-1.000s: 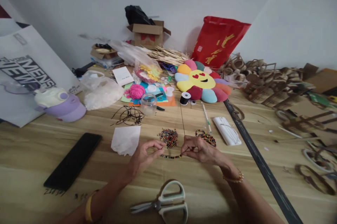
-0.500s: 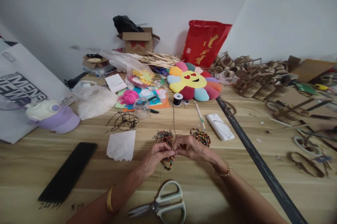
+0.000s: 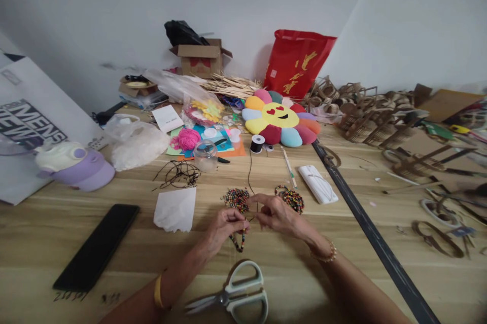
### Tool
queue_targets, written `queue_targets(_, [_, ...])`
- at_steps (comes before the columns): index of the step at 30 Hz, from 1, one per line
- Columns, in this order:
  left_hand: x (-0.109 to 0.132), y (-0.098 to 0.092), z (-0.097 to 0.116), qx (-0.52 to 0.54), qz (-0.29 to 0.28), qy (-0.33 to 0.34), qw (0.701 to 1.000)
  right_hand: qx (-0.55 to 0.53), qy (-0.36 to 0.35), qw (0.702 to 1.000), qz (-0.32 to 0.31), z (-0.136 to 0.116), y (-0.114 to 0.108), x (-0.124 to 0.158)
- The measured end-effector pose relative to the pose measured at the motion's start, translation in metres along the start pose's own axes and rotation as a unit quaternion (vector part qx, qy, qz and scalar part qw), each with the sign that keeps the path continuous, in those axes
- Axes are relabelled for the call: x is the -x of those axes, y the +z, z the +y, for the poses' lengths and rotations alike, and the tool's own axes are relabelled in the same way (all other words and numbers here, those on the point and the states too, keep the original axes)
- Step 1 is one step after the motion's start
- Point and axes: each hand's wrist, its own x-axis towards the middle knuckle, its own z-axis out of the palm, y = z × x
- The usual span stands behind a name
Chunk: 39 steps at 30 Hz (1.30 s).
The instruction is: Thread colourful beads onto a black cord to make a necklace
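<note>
My left hand (image 3: 224,227) is closed in a pinch on the black cord of a bead strand (image 3: 238,247). The strand, a loop of multicoloured beads, hangs below those fingertips. Just to the right, my right hand (image 3: 279,216) has its index finger stretched out and apart from the thumb. The black cord (image 3: 249,174) runs from a spool (image 3: 257,144) down between the hands and passes by the right fingers. A pile of loose beads (image 3: 236,198) lies behind my left hand. Finished-looking bead strands (image 3: 291,200) lie heaped behind my right hand.
Scissors (image 3: 243,291) lie in front of me. At left are a black phone (image 3: 97,248), torn white paper (image 3: 175,210) and cut cords (image 3: 177,174). A clear jar (image 3: 205,156), flower cushion (image 3: 281,118), pen (image 3: 288,167) and white packet (image 3: 317,184) stand or lie farther back.
My right index finger has lifted and spread from the thumb, leaving the pinch beside the left hand. My hands have drawn slightly apart; the bead loop hangs a little lower and farther left.
</note>
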Motion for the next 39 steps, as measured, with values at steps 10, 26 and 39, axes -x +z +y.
queue_targets(10, [0.001, -0.005, 0.001, 0.009, -0.003, 0.011, 1.000, 0.053, -0.080, 0.995, 0.003, 0.000, 0.019, -0.003])
queue_targets(26, [0.005, -0.005, 0.003, 0.031, -0.045, 0.000, 0.999, 0.059, -0.075, 0.995, -0.012, -0.010, 0.008, 0.002])
queue_targets(39, [0.011, -0.015, 0.026, -0.090, 0.036, 0.093, 0.991, 0.054, -0.093, 0.993, -0.047, -0.009, -0.017, 0.006])
